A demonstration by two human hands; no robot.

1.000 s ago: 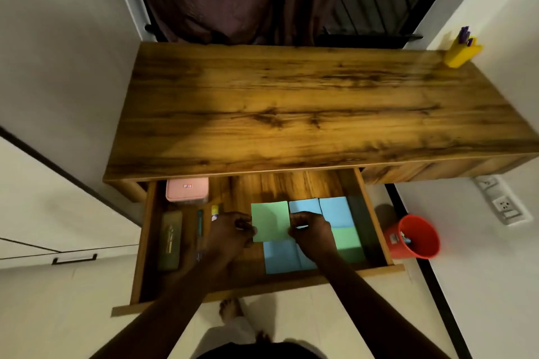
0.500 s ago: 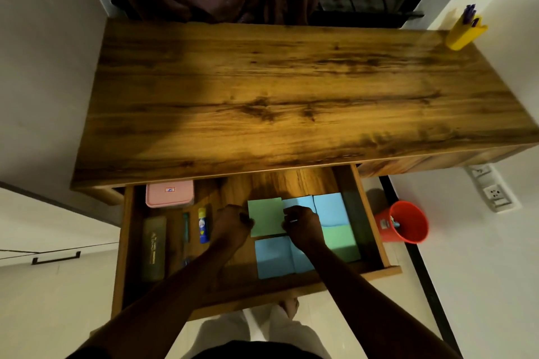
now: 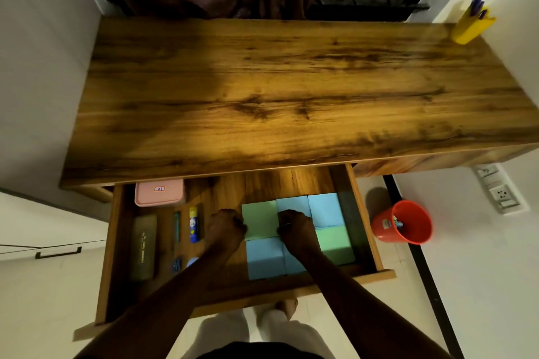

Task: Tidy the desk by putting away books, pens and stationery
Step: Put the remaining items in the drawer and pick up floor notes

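Inside open drawer (image 3: 262,297): green pad (image 3: 259,223) between my hands, left hand (image 3: 226,230) pinching left edge, right hand (image 3: 296,229) right edge, fingers curled; blue pads (image 3: 265,256) flush beside it.

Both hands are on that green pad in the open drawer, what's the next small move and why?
Probably settle the green pad flat and let go: left hand and right hand grip its side edges, and it sits among the blue pads in the drawer.
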